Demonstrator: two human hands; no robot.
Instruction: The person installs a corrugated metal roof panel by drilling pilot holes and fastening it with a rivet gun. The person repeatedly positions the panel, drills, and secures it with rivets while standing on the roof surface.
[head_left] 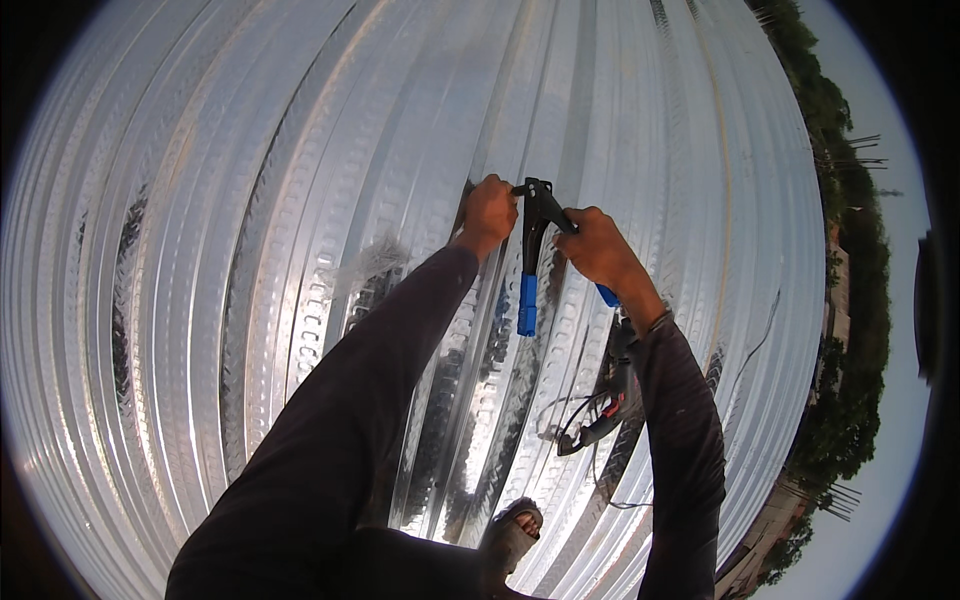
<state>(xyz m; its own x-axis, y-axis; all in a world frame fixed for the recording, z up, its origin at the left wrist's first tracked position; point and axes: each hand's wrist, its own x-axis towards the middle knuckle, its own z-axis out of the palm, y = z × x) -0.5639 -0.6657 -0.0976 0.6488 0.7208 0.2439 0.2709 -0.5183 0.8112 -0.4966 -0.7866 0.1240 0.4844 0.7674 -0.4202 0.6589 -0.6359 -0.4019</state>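
A black hand riveter (541, 213) with blue grips hangs over the ribbed metal sheets, its two handles spread apart. My right hand (600, 248) is closed round one handle, and that handle's blue end shows below the palm. The other handle points down towards me, free of both hands. At the riveter's nose is my left hand (490, 213), fingers pinched together right beside the tip. Whatever those fingers hold is too small or hidden to make out.
Shiny ribbed metal sheeting (400, 120) spreads all around, with raised seams. A power tool (603, 422) with a dark cord lies near my right forearm. My sandalled foot (527, 522) rests on the sheeting. Beyond the right edge stand trees (850, 400) and thin upright rods.
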